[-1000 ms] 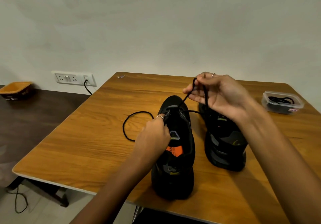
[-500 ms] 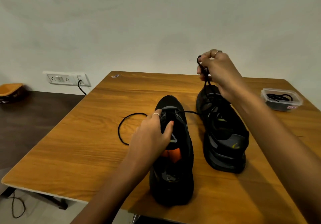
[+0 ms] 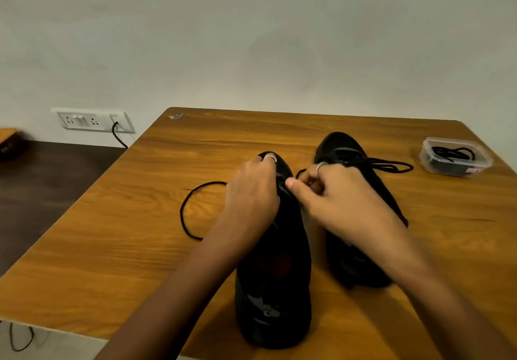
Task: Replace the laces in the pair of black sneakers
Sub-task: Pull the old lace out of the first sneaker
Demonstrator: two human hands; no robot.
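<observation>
Down from its raised position half a second ago, the right hand [image 3: 340,200] now sits low over the left sneaker [image 3: 275,261], its fingers curled and apparently pinching the black lace [image 3: 195,211] at the eyelets near the toe; motion blur hides the exact hold. The left hand [image 3: 253,192] rests on that sneaker's front with fingers bent over the upper, gripping it beside the lacing; a ring shows on one finger. From under the left hand a loop of the lace curves out across the table [image 3: 112,248] toward its left edge. The right sneaker [image 3: 361,259] stands just beside the first, toward the right edge, its own lace ends trailing off its front. Near the far right corner sits a clear plastic container [image 3: 456,157] holding coiled black laces [image 3: 451,153].
</observation>
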